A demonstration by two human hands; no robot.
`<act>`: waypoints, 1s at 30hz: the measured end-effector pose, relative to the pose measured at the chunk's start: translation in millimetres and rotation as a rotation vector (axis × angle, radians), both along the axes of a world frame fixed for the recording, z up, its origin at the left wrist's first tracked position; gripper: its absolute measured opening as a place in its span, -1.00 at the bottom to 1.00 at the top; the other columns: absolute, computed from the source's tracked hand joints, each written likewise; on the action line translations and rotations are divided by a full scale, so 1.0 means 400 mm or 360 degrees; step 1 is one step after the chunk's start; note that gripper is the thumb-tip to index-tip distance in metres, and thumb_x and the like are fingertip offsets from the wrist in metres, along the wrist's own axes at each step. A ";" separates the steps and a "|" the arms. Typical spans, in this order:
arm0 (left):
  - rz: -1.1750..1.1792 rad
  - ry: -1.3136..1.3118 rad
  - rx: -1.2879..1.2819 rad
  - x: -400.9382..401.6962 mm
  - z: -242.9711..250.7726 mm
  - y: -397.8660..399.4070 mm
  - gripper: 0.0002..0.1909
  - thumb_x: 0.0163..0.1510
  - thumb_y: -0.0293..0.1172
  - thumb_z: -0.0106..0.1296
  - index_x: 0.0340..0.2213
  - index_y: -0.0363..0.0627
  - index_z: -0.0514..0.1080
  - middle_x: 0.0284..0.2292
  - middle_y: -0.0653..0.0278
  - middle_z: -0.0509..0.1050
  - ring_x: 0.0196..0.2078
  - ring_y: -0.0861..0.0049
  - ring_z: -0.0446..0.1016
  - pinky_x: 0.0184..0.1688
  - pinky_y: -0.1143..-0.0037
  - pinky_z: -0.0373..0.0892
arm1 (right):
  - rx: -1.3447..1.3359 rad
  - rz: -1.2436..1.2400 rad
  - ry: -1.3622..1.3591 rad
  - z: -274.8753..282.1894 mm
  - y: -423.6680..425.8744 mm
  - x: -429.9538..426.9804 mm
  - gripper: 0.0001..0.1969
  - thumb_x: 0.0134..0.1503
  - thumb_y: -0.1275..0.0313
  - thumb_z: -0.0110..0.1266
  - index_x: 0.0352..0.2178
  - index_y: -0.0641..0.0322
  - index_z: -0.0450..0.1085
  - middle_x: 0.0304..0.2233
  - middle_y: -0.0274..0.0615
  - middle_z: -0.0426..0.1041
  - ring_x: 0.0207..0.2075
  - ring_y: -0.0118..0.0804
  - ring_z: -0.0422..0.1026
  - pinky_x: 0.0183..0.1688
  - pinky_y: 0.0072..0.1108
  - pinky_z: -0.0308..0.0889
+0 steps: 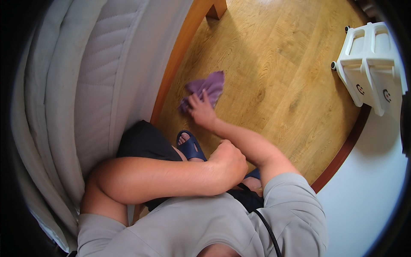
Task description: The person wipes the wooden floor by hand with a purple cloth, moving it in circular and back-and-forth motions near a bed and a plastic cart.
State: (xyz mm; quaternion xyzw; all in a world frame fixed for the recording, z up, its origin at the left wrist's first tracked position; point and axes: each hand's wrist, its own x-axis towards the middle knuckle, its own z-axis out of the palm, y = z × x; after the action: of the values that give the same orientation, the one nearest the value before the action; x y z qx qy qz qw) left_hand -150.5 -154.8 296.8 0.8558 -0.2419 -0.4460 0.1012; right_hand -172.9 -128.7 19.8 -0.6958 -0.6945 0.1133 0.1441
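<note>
My right hand [203, 110] holds a crumpled purple cloth [210, 85] down against the wood-look floor [244, 86], its fingers spread over the fabric. The hand and the cloth's near end look slightly blurred. Across my body, my left hand [228, 167] is curled into a loose fist over my knees. I see nothing in it, though its palm side is turned away. Below the cloth is my foot in a dark blue slipper [191, 146]; the other slipper [253, 173] is partly covered by my right arm.
Along my left stands a bed with a pale quilted mattress [99, 51] and an orange-brown wooden frame [175, 59], whose leg [219, 9] reaches the floor. White plastic wheeled bins [366, 64] stand at the right. A dark red baseboard [343, 154] runs under the white wall [356, 199].
</note>
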 end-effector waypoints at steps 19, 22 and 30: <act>0.0103 0.0280 0.0112 -0.007 -0.026 -0.014 -0.87 -0.07 -0.35 0.00 -0.52 0.02 0.54 -0.51 0.38 0.53 -0.41 0.49 0.50 -0.39 0.47 0.20 | 0.0031 -0.0760 -0.0009 0.015 0.194 0.581 -0.62 0.03 0.10 0.00 -0.13 -0.05 0.39 -0.06 -0.17 0.31 0.04 -0.15 0.21 0.11 -0.08 0.02; 0.0046 0.0207 0.0110 0.000 -0.024 -0.025 -0.87 -0.06 -0.35 0.00 -0.51 0.02 0.54 -0.50 0.37 0.53 -0.40 0.48 0.50 -0.38 0.47 0.20 | 0.0060 -0.0821 -0.0362 -0.011 0.183 0.589 -0.62 0.05 0.08 -0.02 -0.14 -0.04 0.39 -0.05 -0.21 0.29 0.05 -0.17 0.18 0.11 0.00 -0.01; -0.0030 0.0162 0.0102 -0.008 -0.023 -0.031 -0.87 -0.07 -0.35 0.01 -0.50 0.00 0.55 -0.50 0.35 0.53 -0.39 0.46 0.49 -0.39 0.46 0.19 | 0.0094 -0.0344 -0.0186 -0.013 0.079 0.267 -0.66 0.04 0.31 -0.12 -0.14 -0.04 0.43 -0.02 -0.13 0.24 0.11 -0.14 0.13 0.16 0.07 -0.11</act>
State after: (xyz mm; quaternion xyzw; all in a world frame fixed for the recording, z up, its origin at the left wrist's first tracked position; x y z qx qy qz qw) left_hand -153.9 -167.4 287.5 0.8326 -0.2299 -0.4973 0.0816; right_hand -66.2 -97.0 14.4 -0.7675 -0.6257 0.0358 0.1353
